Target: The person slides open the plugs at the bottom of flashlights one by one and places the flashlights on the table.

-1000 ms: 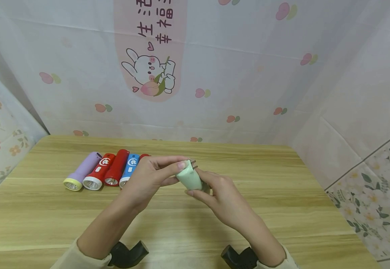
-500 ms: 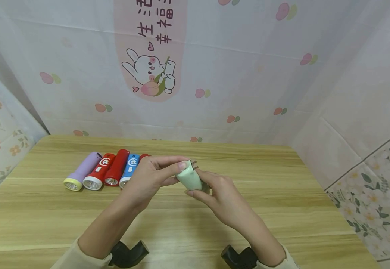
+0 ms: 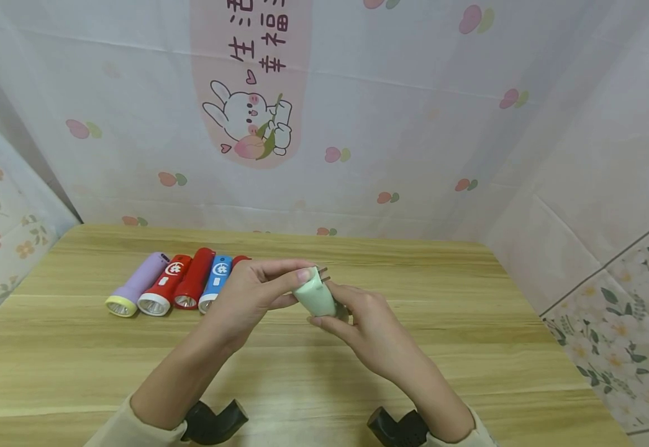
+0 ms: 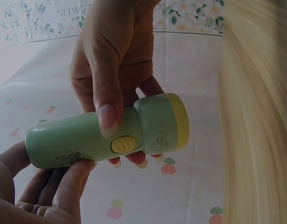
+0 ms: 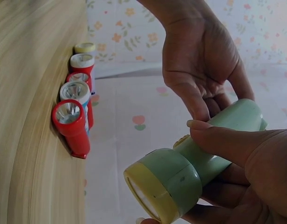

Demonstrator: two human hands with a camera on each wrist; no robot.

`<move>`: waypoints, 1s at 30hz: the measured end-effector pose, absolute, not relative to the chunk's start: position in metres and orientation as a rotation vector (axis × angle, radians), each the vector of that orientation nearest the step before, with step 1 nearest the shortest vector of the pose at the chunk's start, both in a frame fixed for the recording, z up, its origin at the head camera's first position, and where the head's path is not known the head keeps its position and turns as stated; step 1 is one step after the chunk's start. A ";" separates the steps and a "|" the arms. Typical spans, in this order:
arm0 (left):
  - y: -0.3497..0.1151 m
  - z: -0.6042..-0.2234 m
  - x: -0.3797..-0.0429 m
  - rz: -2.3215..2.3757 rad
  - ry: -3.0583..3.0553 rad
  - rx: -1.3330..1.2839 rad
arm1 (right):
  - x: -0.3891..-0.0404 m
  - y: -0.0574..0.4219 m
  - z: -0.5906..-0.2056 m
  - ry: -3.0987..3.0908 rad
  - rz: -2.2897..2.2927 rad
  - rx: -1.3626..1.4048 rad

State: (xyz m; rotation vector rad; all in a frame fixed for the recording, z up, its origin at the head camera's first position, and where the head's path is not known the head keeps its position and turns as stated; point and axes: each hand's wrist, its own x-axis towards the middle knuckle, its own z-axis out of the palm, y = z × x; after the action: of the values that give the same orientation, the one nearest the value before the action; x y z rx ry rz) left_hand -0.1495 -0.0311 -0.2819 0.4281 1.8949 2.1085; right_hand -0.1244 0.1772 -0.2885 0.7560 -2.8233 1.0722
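From overhead, both hands, the left hand (image 3: pixel 246 298) and right hand (image 3: pixel 366 323), grip a pale green plastic flashlight (image 3: pixel 315 298) above the wooden table (image 3: pixel 469 323); the left wrist view shows a thumb on its yellow button (image 4: pixel 123 144); the right wrist view shows five flashlights (image 5: pixel 76 107) lined up beyond.

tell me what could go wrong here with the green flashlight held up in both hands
The green flashlight is held above the table only by fingertips of the left hand and right hand, so it might slip and drop. Its metal prongs stick out beside the left fingers and could poke them. A drop might also knock the row of flashlights.
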 end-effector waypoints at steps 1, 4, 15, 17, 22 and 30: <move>-0.031 -0.282 -0.150 2.109 1.895 0.427 | -0.124 0.177 -0.289 -2.825 1.075 0.756; -0.031 -0.283 -0.150 2.111 1.894 0.421 | -0.125 0.177 -0.289 -2.829 1.083 0.752; -0.031 -0.284 -0.151 2.102 1.910 0.402 | -0.124 0.176 -0.289 -2.831 1.102 0.740; -0.031 -0.284 -0.151 2.100 1.914 0.392 | -0.124 0.176 -0.289 -2.831 1.105 0.738; -0.031 -0.284 -0.152 2.094 1.919 0.384 | -0.124 0.176 -0.289 -2.830 1.102 0.739; -0.031 -0.283 -0.152 2.101 1.902 0.386 | -0.124 0.176 -0.289 -2.828 1.096 0.744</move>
State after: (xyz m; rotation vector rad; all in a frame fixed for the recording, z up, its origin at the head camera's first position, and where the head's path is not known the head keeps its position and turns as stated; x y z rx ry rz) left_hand -0.1517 -0.0313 -0.2832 0.3862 1.9020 2.1007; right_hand -0.1237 0.1758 -0.2894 0.7436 -2.8280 1.0957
